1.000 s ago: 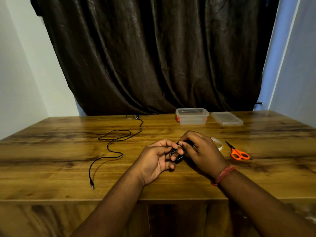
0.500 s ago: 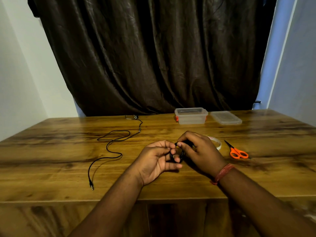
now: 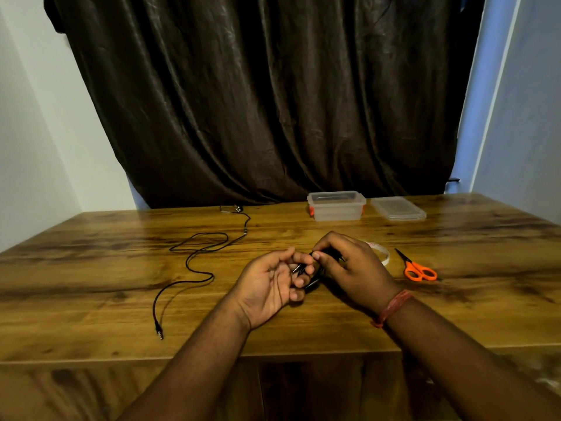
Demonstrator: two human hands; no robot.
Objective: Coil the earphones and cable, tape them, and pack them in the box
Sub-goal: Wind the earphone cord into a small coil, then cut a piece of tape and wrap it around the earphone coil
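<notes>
Both hands meet over the middle of the wooden table point(image 3: 91, 314). My left hand point(image 3: 270, 287) and my right hand point(image 3: 349, 271) together hold a small black coiled cable point(image 3: 314, 279), mostly hidden between the fingers; a metal plug tip shows at the left fingertips. Loose black earphones point(image 3: 194, 262) snake across the table to the left, their jack near the front edge and the earbuds at the back. A clear plastic box point(image 3: 336, 205) stands open at the back, its lid point(image 3: 398, 208) lying beside it on the right. A roll of clear tape point(image 3: 381, 253) peeks out behind my right hand.
Orange-handled scissors point(image 3: 417, 268) lie to the right of the tape roll. A dark curtain point(image 3: 273, 101) hangs behind the table. The table's front edge runs just under my forearms.
The hands stay together on the coil. My left fingers have spread a little and the plug tip now shows between them. The view has shifted slightly.
</notes>
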